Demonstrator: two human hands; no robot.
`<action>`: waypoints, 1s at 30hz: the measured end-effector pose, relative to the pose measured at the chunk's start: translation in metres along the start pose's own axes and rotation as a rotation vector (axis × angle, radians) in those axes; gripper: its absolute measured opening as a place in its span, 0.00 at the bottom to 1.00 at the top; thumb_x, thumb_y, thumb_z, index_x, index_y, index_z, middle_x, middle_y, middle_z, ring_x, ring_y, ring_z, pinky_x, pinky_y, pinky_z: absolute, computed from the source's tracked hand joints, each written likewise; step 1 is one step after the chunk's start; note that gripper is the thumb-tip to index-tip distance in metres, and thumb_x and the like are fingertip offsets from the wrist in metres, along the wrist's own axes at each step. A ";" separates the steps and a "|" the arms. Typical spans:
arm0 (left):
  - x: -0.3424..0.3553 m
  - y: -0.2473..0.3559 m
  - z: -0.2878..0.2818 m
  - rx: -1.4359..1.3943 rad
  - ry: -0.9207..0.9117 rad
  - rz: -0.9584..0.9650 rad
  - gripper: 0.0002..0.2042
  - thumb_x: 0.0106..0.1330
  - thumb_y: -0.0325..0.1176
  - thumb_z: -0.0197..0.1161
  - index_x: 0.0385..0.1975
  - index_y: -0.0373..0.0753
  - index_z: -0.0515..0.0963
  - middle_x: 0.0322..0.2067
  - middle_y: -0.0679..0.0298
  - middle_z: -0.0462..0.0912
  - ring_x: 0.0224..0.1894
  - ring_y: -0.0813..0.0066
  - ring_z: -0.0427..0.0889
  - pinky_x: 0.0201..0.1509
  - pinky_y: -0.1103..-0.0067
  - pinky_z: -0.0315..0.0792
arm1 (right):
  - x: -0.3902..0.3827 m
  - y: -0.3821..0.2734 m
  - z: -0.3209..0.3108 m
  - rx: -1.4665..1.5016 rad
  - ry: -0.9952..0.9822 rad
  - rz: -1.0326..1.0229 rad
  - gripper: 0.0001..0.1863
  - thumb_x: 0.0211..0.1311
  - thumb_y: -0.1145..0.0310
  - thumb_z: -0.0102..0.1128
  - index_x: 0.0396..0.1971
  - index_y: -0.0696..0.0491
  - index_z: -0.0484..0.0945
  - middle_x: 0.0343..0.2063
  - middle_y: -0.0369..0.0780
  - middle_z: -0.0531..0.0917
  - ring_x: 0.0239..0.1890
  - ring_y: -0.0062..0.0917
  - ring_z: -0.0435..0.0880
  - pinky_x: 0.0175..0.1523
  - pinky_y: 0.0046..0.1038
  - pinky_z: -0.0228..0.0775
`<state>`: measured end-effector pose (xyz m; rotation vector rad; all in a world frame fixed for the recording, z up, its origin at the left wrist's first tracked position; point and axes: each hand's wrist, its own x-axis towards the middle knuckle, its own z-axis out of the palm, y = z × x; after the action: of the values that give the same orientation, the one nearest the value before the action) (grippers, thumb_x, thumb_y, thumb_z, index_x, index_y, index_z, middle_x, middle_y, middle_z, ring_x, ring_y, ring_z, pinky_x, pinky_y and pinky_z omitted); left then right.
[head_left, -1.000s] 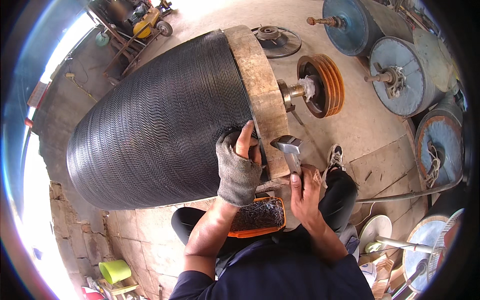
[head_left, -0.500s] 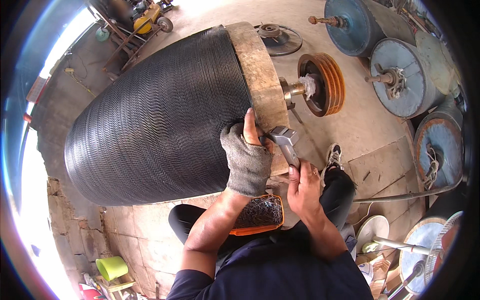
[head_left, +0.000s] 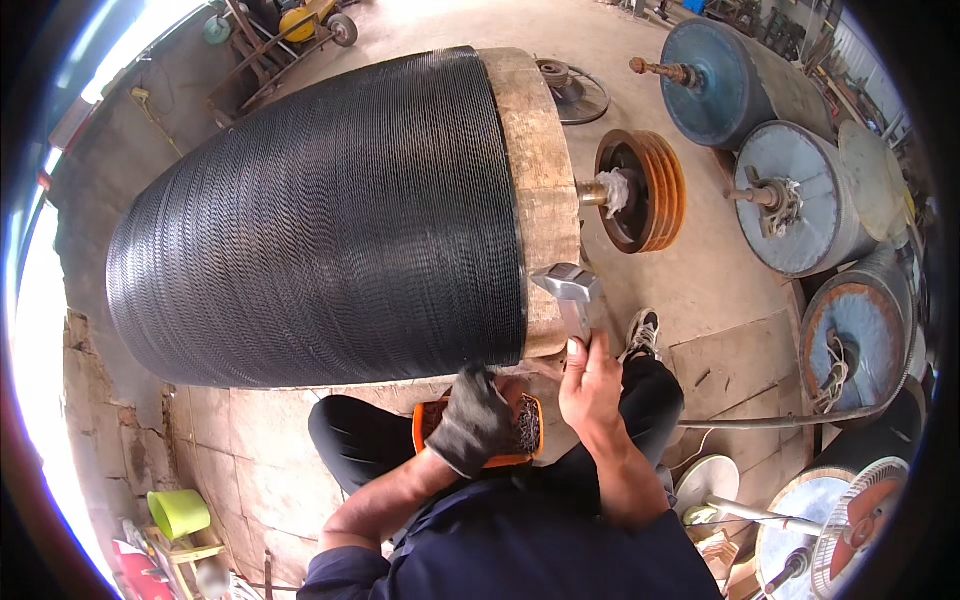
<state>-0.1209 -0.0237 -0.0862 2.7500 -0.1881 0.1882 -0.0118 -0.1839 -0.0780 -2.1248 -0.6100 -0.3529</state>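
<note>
A large roller wound in black ridged cord lies across the view, with a bare wooden band at its right end. My right hand is closed round the handle of a steel hammer, its head in front of the wooden band. My left hand, in a grey fingerless glove, is down at an orange box of small dark nails between my legs. Its fingers reach over or into the box and are mostly hidden, so whether they hold anything does not show.
An orange-brown grooved pulley sits on the shaft right of the roller. Several drums line the right side. A fan stands at lower right, a yellow-green bucket at lower left. A long pole lies at the right.
My left hand has left the roller's edge and moved down to the orange box. The hammer stays in my right hand, slightly further left. The whole view has shifted a little.
</note>
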 end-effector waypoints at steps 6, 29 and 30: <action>-0.040 -0.011 0.057 -0.100 -0.121 -0.085 0.09 0.57 0.37 0.70 0.30 0.39 0.82 0.31 0.52 0.85 0.36 0.47 0.85 0.38 0.58 0.77 | -0.011 0.001 0.002 0.270 0.198 -0.043 0.19 0.81 0.55 0.48 0.41 0.59 0.70 0.24 0.39 0.77 0.22 0.21 0.76 0.25 0.27 0.66; -0.050 -0.005 0.074 0.153 0.042 0.053 0.06 0.62 0.31 0.59 0.27 0.39 0.81 0.25 0.56 0.80 0.31 0.56 0.82 0.34 0.60 0.73 | -0.021 0.016 0.019 -0.034 0.005 0.017 0.14 0.78 0.63 0.53 0.47 0.61 0.72 0.23 0.52 0.79 0.23 0.40 0.81 0.27 0.34 0.70; -0.045 -0.009 0.074 0.134 0.111 0.087 0.05 0.62 0.31 0.59 0.27 0.38 0.80 0.24 0.57 0.79 0.31 0.55 0.82 0.33 0.59 0.73 | -0.022 0.008 0.016 0.114 -0.007 0.067 0.15 0.79 0.62 0.53 0.47 0.61 0.72 0.22 0.49 0.79 0.22 0.36 0.80 0.26 0.32 0.69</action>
<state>-0.1555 -0.0388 -0.1645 2.8557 -0.2742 0.3897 -0.0257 -0.1814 -0.1026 -2.0323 -0.5489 -0.2671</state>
